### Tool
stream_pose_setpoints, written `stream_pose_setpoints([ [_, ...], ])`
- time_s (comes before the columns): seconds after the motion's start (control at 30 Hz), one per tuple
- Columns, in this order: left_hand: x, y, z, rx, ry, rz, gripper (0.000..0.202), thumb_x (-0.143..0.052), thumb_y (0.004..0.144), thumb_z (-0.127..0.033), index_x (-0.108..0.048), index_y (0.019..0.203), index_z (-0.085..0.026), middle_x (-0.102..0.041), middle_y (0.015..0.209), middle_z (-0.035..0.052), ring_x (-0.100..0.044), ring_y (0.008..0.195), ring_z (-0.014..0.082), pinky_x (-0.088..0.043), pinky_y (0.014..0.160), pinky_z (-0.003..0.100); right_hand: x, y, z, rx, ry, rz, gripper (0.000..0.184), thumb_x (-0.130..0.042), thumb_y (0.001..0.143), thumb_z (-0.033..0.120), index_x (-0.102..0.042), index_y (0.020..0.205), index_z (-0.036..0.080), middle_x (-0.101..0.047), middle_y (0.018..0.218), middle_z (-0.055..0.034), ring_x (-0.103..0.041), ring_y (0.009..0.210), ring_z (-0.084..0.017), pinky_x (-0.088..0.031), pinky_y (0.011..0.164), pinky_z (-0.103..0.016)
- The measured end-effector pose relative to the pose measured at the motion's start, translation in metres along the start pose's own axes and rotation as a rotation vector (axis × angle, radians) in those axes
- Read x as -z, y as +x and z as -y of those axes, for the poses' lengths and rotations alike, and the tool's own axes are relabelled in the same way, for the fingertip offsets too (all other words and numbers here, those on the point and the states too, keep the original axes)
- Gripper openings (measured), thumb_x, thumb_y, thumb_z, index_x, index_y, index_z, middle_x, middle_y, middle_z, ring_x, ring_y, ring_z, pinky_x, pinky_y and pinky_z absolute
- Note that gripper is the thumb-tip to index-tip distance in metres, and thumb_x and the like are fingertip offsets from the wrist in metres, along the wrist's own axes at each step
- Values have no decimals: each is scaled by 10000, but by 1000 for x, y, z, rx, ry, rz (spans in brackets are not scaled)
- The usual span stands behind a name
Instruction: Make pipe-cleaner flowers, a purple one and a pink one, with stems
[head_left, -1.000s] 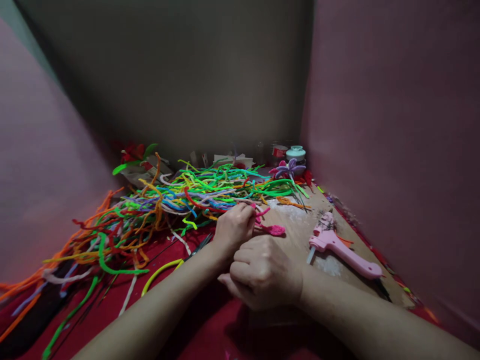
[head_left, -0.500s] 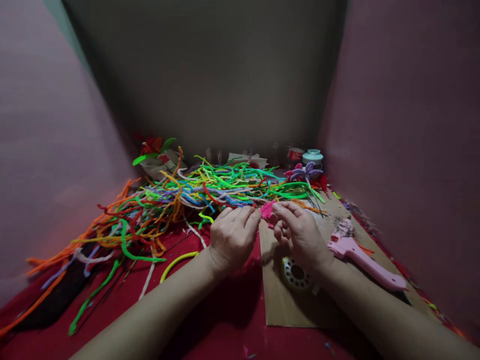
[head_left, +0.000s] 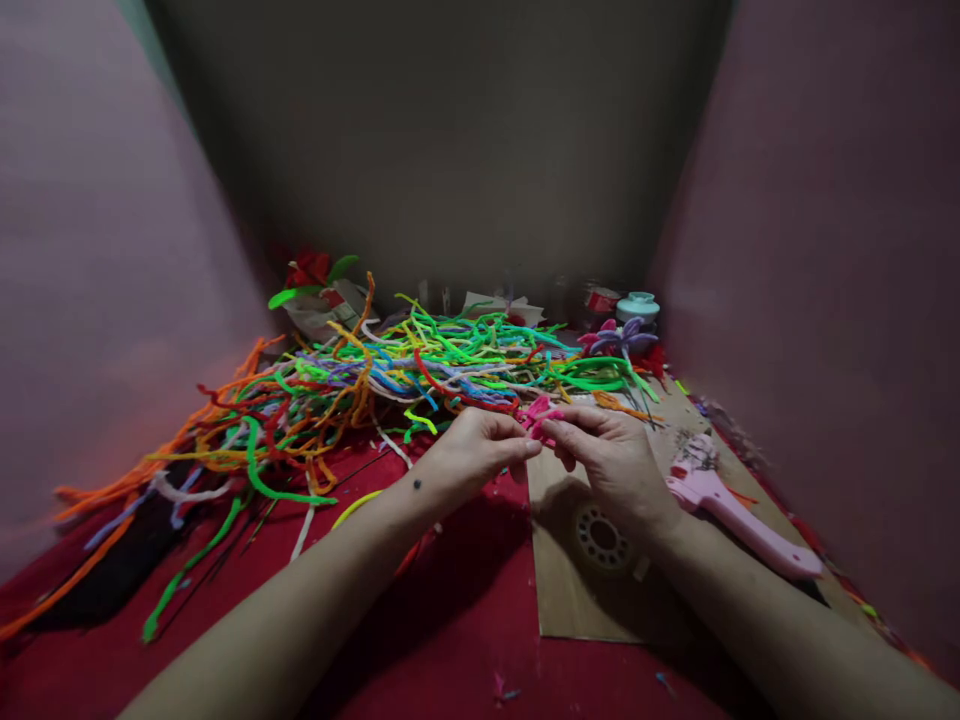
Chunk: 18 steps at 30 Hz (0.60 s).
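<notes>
A small bright pink pipe-cleaner piece (head_left: pixel 538 412), bent into petal-like loops, is held up between my two hands. The fingers of my left hand (head_left: pixel 489 440) close on its near left side. From the right, my right hand (head_left: pixel 604 455) pinches it with thumb and forefinger. Part of the piece is hidden by the fingertips. Under my right hand a roll of tape (head_left: pixel 602 537) lies on a tan board (head_left: pixel 559 600). Right of that hand is a pink hot glue gun (head_left: pixel 750 525), lying on its side.
A tangled heap of coloured pipe cleaners (head_left: pixel 420 365) spreads across the back and left of the red cloth (head_left: pixel 450 610). A purple pipe-cleaner flower (head_left: pixel 626 338) and a pale blue lidded jar (head_left: pixel 637 308) stand at the back right. Walls close in on both sides.
My left hand has rolled from knuckles-up to thumb side up. The pink piece has turned and now shows separate loops. The whole view has shifted slightly.
</notes>
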<state>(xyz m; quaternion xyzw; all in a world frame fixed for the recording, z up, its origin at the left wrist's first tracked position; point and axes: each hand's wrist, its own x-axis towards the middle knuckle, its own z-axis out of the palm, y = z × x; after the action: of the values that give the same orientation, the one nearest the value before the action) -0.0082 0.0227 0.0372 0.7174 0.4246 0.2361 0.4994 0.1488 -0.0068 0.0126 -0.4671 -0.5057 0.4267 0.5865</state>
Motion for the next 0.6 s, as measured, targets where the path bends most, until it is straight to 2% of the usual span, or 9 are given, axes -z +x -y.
stream_pose_setpoints([
  [0.1,-2,1,2,119,-190,5,223,-625,724,-317,-592,603,-131,-552,465,-27,-281,351,35,-181,381,192,0,0,1,17,-7,21,159,-690,700,299,-703,737,145,-537,521,34,-439,478,-82,-368,459,-222],
  [0.23,-9,-3,-4,153,-220,-43,204,-625,704,-257,-570,551,-133,-543,421,-26,-298,313,30,-165,359,190,2,1,3,33,-23,54,168,-694,705,291,-705,787,145,-591,573,17,-477,493,-84,-380,460,-217],
  [0.33,-17,-6,-6,127,-264,-118,228,-613,729,-257,-558,546,-132,-517,401,-39,-287,312,23,-163,361,179,2,2,3,-26,33,11,180,-696,703,302,-672,657,130,-560,511,23,-468,456,-75,-377,441,-210],
  [0.47,-35,-7,3,3,-337,-274,230,-597,766,-286,-570,606,-123,-561,475,-24,-335,346,21,-228,369,157,1,3,-1,-143,258,-41,205,-742,642,311,-653,656,126,-591,552,12,-499,463,-84,-408,428,-210],
  [0.6,-48,-7,10,13,-410,-299,229,-563,795,-330,-539,678,-135,-583,512,-22,-356,291,26,-229,320,156,1,3,-3,-157,281,-52,208,-743,642,304,-653,670,119,-596,563,10,-503,460,-76,-413,430,-201],
])
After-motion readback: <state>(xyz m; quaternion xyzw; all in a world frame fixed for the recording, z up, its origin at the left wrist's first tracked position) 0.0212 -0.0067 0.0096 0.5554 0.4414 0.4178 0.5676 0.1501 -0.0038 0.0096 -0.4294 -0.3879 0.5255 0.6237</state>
